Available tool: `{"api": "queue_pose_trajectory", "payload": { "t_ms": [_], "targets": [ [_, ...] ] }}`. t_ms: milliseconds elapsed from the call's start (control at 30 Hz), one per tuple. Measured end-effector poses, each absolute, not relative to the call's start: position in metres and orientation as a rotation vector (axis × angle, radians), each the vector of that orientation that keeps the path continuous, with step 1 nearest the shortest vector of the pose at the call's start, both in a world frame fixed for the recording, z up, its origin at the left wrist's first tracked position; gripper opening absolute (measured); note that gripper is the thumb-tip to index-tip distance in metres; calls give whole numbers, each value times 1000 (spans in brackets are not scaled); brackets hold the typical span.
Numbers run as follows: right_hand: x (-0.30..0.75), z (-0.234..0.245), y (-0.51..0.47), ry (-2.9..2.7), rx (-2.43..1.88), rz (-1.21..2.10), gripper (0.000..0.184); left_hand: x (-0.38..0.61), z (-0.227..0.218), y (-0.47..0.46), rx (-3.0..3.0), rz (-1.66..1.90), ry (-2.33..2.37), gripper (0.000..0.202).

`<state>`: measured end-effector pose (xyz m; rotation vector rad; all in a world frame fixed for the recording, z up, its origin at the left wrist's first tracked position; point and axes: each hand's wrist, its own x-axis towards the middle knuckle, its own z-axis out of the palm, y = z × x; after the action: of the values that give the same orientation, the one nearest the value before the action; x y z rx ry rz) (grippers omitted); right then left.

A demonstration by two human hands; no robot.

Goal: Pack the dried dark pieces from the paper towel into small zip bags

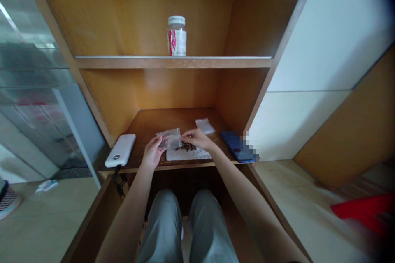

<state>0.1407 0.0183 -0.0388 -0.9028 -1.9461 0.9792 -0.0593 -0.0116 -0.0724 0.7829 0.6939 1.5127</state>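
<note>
My left hand point(153, 151) grips a small clear plastic bag point(170, 138) with dark bits inside, held just above the wooden shelf point(148, 125). My right hand point(195, 137) has its fingers pinched at the bag's right edge, directly over a small pile of dark dried pieces point(186, 146). That pile lies on a white paper sheet point(188, 154) near the shelf's front edge. Whether the right fingers hold a piece is too small to tell.
A white power bank point(120, 150) lies at the shelf's left, a dark blue phone point(237, 146) at its right. Another small clear bag point(205, 125) lies behind my right hand. A white-lidded jar point(177, 36) stands on the upper shelf. My knees are below.
</note>
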Motion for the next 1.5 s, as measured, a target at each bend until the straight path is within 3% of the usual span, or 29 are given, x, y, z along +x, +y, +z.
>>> {"api": "queue_pose_trajectory", "payload": {
  "t_ms": [833, 1000, 1233, 1500],
  "targets": [
    [127, -39, 13, -1838, -927, 1126, 19, -55, -71, -14, 790, 1550, 714, 22],
    [121, -35, 14, -1854, -1051, 808, 11, -56, -70, -17, 855, 1558, 662, 48],
    [106, -23, -1, -1969, -1137, 345, 9, -57, -77, -13, 877, 1576, 721, 18],
    [87, -15, -12, -2095, -1189, 128, 10, -53, -71, -16, 887, 1551, 776, 18]
  ]
}}
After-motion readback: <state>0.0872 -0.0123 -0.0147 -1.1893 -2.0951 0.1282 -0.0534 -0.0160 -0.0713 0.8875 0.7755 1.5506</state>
